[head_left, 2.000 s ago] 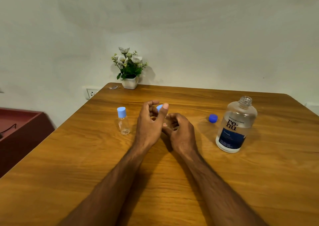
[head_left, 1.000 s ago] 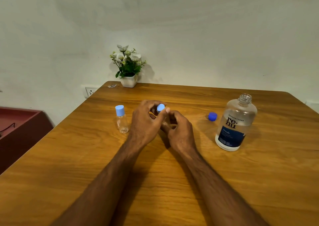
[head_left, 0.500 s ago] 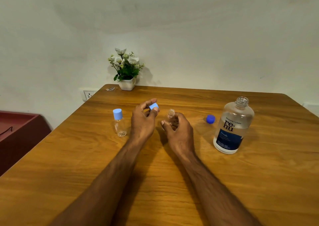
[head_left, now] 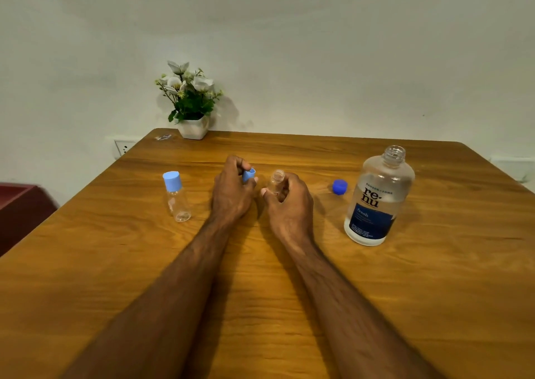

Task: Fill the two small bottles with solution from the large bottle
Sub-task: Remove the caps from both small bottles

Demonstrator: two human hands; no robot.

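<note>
**Fingers on cap and neck: one small bottle uncapped, nothing poured**

Fingers of the right hand (head_left: 289,202) were curled round the small clear plastic bottle (head_left: 277,179) at centre frame, only its open threaded neck showing above the grip. Just to its left, the left hand (head_left: 231,193) pinched the light-blue plastic cap (head_left: 249,175) between thumb and fingertips, clear of the neck.

That bottle looked empty and thin-walled, so probably very light and easy to tip or squeeze; a firm hold low on the body, leaving the mouth free, would suit pouring into so narrow an opening.

The second small clear bottle with a light-blue cap (head_left: 176,197) stood capped at centre left, near the left hand but apart from it. At right stood the large clear bottle with a dark blue label (head_left: 376,199), open and fairly full: heavier, smooth-sided, best gripped round the labelled waist. Its dark blue screw cap (head_left: 340,186) lay just left of it on the wooden table (head_left: 434,291).

A white pot of artificial flowers (head_left: 192,103) sat at the far edge, upper left.
</note>
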